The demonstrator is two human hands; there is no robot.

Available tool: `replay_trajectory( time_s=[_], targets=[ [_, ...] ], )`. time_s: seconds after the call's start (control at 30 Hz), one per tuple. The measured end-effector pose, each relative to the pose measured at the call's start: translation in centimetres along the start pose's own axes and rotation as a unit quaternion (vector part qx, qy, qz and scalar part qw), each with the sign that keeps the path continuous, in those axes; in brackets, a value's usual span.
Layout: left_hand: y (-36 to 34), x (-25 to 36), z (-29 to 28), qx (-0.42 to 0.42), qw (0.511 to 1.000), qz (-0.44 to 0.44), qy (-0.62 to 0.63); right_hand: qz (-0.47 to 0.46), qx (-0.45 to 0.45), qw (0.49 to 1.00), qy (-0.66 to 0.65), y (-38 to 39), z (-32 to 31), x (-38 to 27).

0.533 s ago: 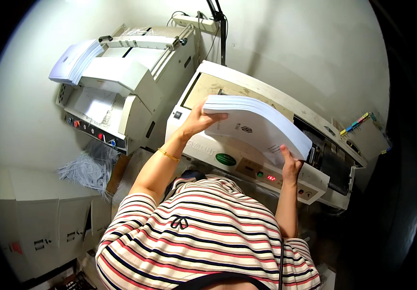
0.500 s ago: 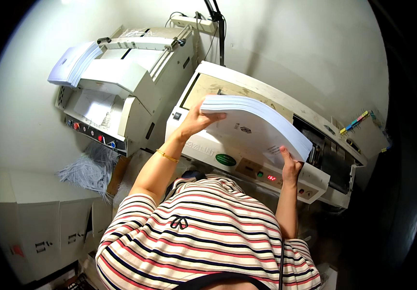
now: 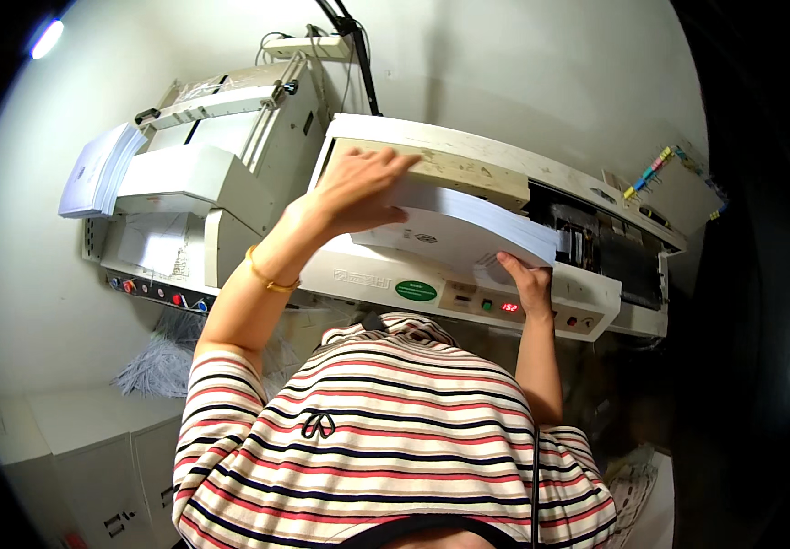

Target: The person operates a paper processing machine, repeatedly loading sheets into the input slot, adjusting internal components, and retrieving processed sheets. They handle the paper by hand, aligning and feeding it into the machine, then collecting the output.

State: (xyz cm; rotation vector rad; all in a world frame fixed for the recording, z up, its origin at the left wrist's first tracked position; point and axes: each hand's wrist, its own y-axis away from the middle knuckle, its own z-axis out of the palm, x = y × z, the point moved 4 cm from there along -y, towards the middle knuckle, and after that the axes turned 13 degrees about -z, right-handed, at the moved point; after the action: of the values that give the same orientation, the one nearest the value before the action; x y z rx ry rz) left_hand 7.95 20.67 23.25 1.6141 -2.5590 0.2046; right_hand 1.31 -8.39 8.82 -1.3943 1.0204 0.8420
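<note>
A thick white paper stack (image 3: 450,240) is held over the front of a white machine (image 3: 386,133) with a beige top plate and a red lit display. My left hand (image 3: 363,188) is over the stack's left end, fingers spread above it and thumb at the paper; whether the thumb touches it I cannot tell. My right hand (image 3: 528,282) grips the stack's right end, thumb on the near face and the other fingers mostly hidden behind it.
A second machine (image 3: 184,178) with buttons stands left, a paper stack (image 3: 97,174) on it. Paper shreds (image 3: 152,366) lie below, near white cabinets (image 3: 93,476). A lamp arm (image 3: 363,64) and power strip (image 3: 308,46) are behind; a board with coloured clips (image 3: 674,188) is right.
My left hand has risen and lifted its fingers off their grip on the paper. The stack sits flatter and lower against the machine, still in my right hand. The camera view has shifted.
</note>
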Motion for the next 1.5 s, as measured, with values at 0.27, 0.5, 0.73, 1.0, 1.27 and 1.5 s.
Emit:
replay_trajectory(
  time_s=[0.27,0.5,0.73,1.0,1.27,1.5],
  targets=[
    [-4.1,7.1,4.0,-0.021,0.997,0.07,0.014,0.047,-0.094,0.986,0.129,1.6,0.4,5.2],
    [-3.2,3.9,1.1,-0.016,0.995,0.016,0.097,0.0,0.096,0.993,-0.067,1.1,-1.7,1.4],
    [-0.8,0.4,-0.1,0.089,0.768,-0.014,0.634,-0.082,0.04,0.995,-0.041,-4.3,2.9,-9.6],
    [1.5,-2.5,7.3,0.063,0.697,-0.064,0.711,-0.131,0.046,0.99,-0.022,-3.1,5.1,-5.1],
    [1.2,-2.2,7.0,0.101,0.752,-0.053,0.649,-0.137,0.095,0.985,-0.048,-2.9,5.4,-4.3],
    [-0.1,-2.1,6.2,0.083,0.761,-0.055,0.641,-0.101,0.102,0.989,-0.034,-3.0,5.4,-4.1]
  ],
)
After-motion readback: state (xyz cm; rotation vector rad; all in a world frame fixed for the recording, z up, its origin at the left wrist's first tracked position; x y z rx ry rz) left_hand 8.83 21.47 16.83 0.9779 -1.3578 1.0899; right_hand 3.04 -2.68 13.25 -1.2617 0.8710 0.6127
